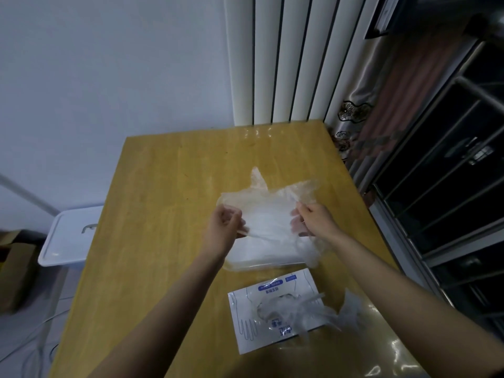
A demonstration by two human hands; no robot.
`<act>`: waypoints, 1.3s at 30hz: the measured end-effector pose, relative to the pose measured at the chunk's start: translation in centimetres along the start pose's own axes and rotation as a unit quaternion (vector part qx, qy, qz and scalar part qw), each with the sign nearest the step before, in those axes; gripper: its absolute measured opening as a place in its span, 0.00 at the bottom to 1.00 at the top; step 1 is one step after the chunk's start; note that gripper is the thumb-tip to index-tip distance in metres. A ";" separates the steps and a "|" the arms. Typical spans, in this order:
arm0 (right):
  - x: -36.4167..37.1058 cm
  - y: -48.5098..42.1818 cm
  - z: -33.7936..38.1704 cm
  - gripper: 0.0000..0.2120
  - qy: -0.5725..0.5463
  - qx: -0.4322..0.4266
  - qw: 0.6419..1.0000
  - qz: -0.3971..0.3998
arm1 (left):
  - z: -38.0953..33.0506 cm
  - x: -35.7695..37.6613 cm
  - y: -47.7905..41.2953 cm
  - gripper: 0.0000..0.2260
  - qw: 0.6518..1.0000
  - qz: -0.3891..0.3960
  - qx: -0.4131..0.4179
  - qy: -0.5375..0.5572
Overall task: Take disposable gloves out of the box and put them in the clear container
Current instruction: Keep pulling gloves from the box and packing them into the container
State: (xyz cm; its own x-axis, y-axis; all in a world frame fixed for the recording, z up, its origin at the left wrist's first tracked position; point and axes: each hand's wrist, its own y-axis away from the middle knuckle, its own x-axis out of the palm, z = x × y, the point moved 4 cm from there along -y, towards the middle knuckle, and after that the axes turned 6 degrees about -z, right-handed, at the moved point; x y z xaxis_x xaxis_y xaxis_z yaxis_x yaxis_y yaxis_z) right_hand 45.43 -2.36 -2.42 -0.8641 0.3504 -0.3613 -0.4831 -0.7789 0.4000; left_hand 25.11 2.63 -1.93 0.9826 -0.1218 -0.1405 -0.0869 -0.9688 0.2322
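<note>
Both hands hold one clear glove (268, 203) spread in the air above the bench (169, 186). The left hand (225, 223) pinches the glove's left edge with curled fingers (235, 214), and the right hand (313, 221) pinches the right edge the same way, so the film hangs stretched between them. Directly beneath lies the clear container (261, 266). It seems to hold a pale stack, though film over clear plastic makes that hard to judge.

To do this step well, I would lower both edges together so the glove lands flat inside the rim, and release only once it rests. Film this thin probably clings and lifts easily, so a slow release suits it.

Nearer the person the box (245, 309) lies flat, with loose gloves (316, 312) spilling from its opening toward the right.

At far left a cardboard carton (16, 268) stands on the floor, then a white lidded bin (71, 236) just beside the bench. The bench is honey-coloured wood. Behind it stands a white radiator (278, 58), then a patterned curtain (381, 105) and dark glazed frames (450, 159).
</note>
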 end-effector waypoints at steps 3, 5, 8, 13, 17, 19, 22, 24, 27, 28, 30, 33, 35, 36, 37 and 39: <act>0.1 -0.8 -0.5 0.15 -0.027 0.021 0.999 -0.038 | 0.6 -0.5 -0.5 0.03 0.983 -0.016 0.085 -0.162; 0.3 -1.5 -0.8 0.16 -0.010 0.027 0.998 -0.050 | 1.2 -0.9 -0.4 0.02 0.945 -0.014 0.146 -0.293; 1.2 -2.1 -1.1 0.17 0.010 0.042 0.999 0.004 | 1.5 -0.9 -0.2 0.05 0.877 -0.025 0.206 -0.433; 2.1 -2.8 -1.8 0.19 0.099 0.000 0.995 -0.004 | 2.2 -0.3 -1.1 0.17 0.815 -0.028 0.204 -0.541; 2.1 -3.1 -1.9 0.19 0.165 -0.032 0.985 -0.049 | 2.6 0.3 -1.7 0.27 0.761 -0.010 0.184 -0.622; 2.1 -2.6 -1.4 0.23 0.216 -0.076 0.970 -0.079 | 2.3 0.2 -1.6 0.31 0.754 -0.048 0.201 -0.623; 2.1 -0.8 0.3 0.24 0.284 -0.202 0.920 -0.179 | 1.6 0.4 -1.1 0.23 0.808 -0.091 0.285 -0.508; 2.5 0.8 1.8 0.17 0.268 -0.319 0.887 -0.201 | 0.9 1.4 -1.0 0.15 0.841 -0.023 0.300 -0.450; 3.9 1.3 2.2 0.13 0.299 -0.450 0.836 -0.097 | 0.6 3.4 -1.2 0.13 0.824 0.086 0.330 -0.452; 4.3 0.7 1.8 0.14 0.331 -0.445 0.831 -0.041 | 1.1 4.1 -1.4 0.14 0.806 0.125 0.332 -0.474; 4.6 -1.0 0.5 0.16 0.400 -0.377 0.834 0.051 | 2.8 5.2 -2.2 0.17 0.744 0.197 0.305 -0.561; 4.5 -3.4 -1.8 0.28 0.479 -0.273 0.827 0.115 | 5.1 5.7 -3.7 0.26 0.660 0.245 0.227 -0.673; 4.7 -4.0 -2.9 0.37 0.515 -0.222 0.815 0.145 | 6.1 6.0 -4.4 0.30 0.642 0.256 0.199 -0.695; 4.8 -4.2 -3.3 0.38 0.534 -0.206 0.804 0.157 | 6.5 6.2 -4.5 0.31 0.636 0.265 0.189 -0.700; 5.0 -4.3 -3.6 0.38 0.554 -0.196 0.792 0.168 | 7.1 6.3 -4.5 0.32 0.632 0.276 0.176 -0.702; 5.2 -4.4 -4.0 0.35 0.578 -0.183 0.773 0.187 | 8.2 6.1 -4.5 0.35 0.632 0.292 0.147 -0.703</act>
State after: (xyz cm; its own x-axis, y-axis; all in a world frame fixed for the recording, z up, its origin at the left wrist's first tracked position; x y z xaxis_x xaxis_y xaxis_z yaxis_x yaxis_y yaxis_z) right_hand 43.66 0.83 -9.44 -0.1286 -0.4686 -0.8740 0.0259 -0.8826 0.4694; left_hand 30.12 4.51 -11.77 -0.3292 -0.3491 -0.8773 -0.5964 -0.6435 0.4799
